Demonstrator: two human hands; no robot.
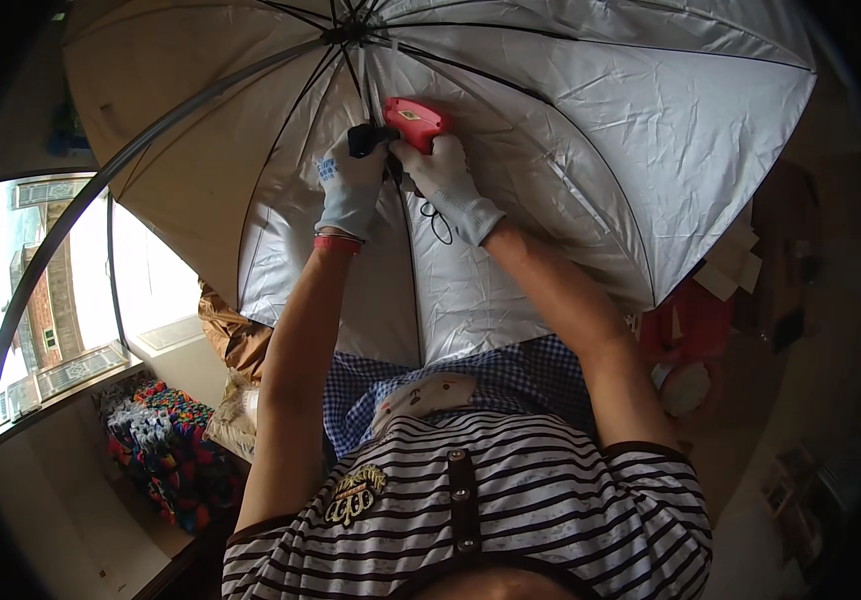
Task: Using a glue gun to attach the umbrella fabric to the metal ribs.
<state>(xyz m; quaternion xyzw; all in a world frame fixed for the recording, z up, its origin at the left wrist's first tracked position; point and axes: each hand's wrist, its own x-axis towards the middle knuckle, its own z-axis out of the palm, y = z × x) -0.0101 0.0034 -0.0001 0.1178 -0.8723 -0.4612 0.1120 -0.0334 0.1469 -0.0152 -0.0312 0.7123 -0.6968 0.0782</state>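
Insp. notes, head view. My left hand [350, 185], in a grey knit glove w/ blue-dotted patch and red cuff band, is closed round a small black part [362, 138] at the umbrella [590, 130] ribs, just below the hub. My right hand [442, 172], same type glove, grips a red plastic tagging gun [416, 120], nose pressed to the canopy beside the left hand. A thin black cord loop [438, 225] hangs under the right wrist.

Canopy: silver-lined fabric, creased, stretched on thin black metal ribs [470, 72]; inside faces me, edge lying over my lap.

Below: blue-white check cloth [510, 380] w/ pale oval label on it. Left: heap of multicolour woven items [165, 450] on floor. Right: red package [690, 325] w/ white paper labels, blurred.
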